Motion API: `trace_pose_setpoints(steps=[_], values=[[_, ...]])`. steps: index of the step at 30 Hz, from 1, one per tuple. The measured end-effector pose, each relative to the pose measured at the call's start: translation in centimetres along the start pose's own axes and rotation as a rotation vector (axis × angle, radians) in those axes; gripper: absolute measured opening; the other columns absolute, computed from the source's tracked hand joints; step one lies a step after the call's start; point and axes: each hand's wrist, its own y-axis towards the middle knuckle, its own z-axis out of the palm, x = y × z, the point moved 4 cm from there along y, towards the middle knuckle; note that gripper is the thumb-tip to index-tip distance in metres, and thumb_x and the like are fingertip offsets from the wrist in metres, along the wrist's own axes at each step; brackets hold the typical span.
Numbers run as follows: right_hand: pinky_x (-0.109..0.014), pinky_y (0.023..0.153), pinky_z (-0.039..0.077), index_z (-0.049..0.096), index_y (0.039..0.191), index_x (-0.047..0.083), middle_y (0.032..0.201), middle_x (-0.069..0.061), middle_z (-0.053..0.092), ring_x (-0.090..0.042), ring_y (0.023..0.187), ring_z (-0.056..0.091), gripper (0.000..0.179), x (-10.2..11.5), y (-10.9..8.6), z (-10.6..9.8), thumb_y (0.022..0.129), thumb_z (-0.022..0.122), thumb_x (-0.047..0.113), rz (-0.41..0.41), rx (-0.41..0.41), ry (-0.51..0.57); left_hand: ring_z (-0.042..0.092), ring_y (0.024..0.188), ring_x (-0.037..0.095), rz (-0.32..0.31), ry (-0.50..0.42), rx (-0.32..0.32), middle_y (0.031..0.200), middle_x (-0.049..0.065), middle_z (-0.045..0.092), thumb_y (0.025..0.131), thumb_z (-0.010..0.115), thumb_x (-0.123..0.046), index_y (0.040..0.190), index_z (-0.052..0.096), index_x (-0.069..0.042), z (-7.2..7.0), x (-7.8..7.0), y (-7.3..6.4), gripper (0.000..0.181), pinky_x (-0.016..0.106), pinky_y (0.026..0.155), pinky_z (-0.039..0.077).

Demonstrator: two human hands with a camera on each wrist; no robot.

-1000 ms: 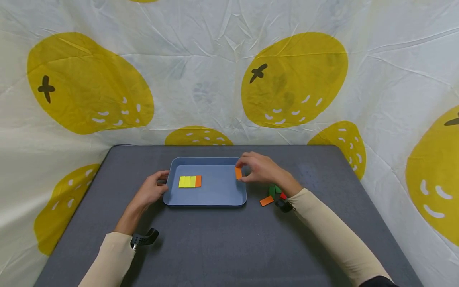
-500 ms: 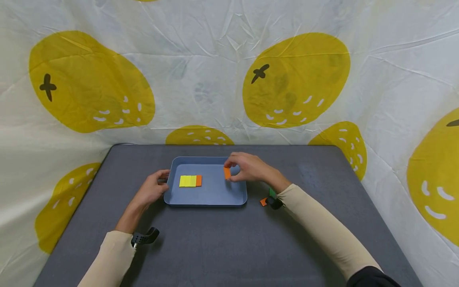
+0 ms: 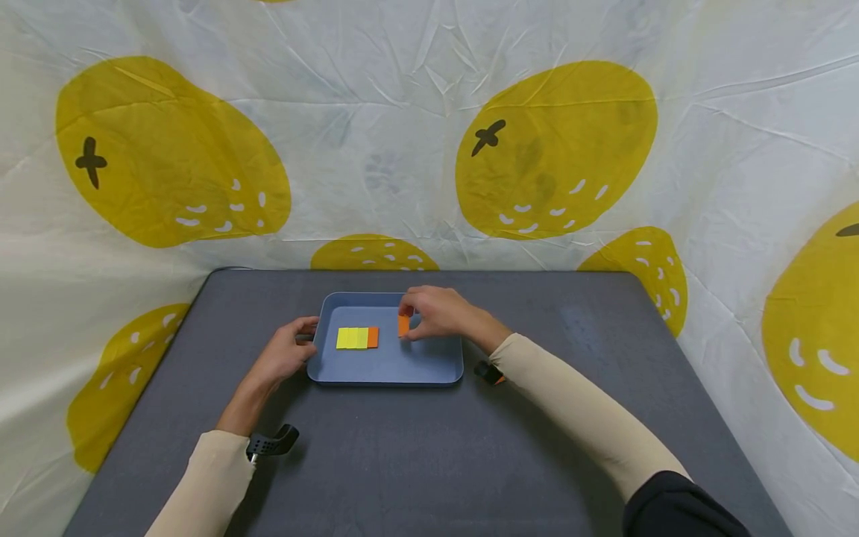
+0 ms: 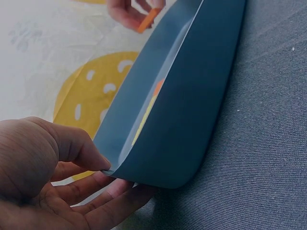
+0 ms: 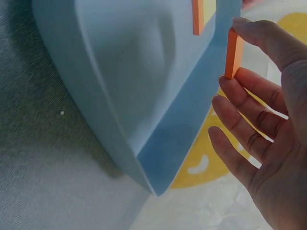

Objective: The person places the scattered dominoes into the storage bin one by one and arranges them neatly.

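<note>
A blue-grey tray (image 3: 385, 373) lies on the table. My left hand (image 3: 285, 354) grips its left end; in the left wrist view the thumb (image 4: 88, 155) is on the rim and the fingers are spread along the outer wall. My right hand (image 3: 439, 313) pinches an orange tile (image 3: 403, 326) between thumb and fingers, holding it on edge above the tray floor. In the right wrist view that tile (image 5: 233, 55) is apart from the tray. Inside the tray, yellow tiles (image 3: 352, 338) lie side by side, with another orange tile (image 3: 373, 338) touching their right end.
Right of the tray, a bit of orange (image 3: 499, 380) shows behind the black wristband (image 3: 488, 372); the right forearm hides the rest there. Behind the dark grey table (image 3: 403, 462) hangs a white cloth (image 3: 376, 149) printed with yellow fruit.
My right hand has carried the orange tile leftward, from the tray's right rim toward the row of tiles. The forearm now covers the green and red pieces. My left hand keeps its place.
</note>
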Motion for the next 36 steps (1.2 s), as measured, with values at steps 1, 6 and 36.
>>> trace_pose_setpoints(steps=[1,6,36], values=[[-0.035,0.083,0.052,0.071,0.113,0.019,0.11,0.003,0.063,-0.013,0.1,0.06,0.039,0.1,0.3,0.1,0.085,0.079,0.044,-0.002,0.003,-0.006,0.055,0.121,0.04,0.004,-0.002,0.0,0.147,0.027,0.045,0.094,0.051,0.001,0.156,0.035,-0.001,0.0,0.0,0.0,0.063,0.036,0.075,0.052],[-0.035,0.081,0.052,0.071,0.113,0.017,0.109,0.002,0.063,-0.014,0.098,0.06,0.041,0.8,1.7,0.7,0.084,0.08,0.045,-0.012,0.025,-0.025,0.055,0.121,0.041,0.008,-0.005,-0.003,0.147,0.028,0.045,0.094,0.052,0.002,0.155,0.035,0.0,0.0,0.0,0.0,0.063,0.035,0.075,0.052],[-0.036,0.075,0.052,0.072,0.115,0.017,0.106,0.002,0.063,-0.015,0.092,0.058,0.05,2.2,4.4,3.4,0.082,0.079,0.054,0.04,0.09,-0.173,0.055,0.121,0.04,-0.017,0.011,-0.017,0.148,0.027,0.045,0.095,0.052,0.001,0.156,0.035,-0.002,0.2,0.0,0.1,0.063,0.038,0.079,0.053]])
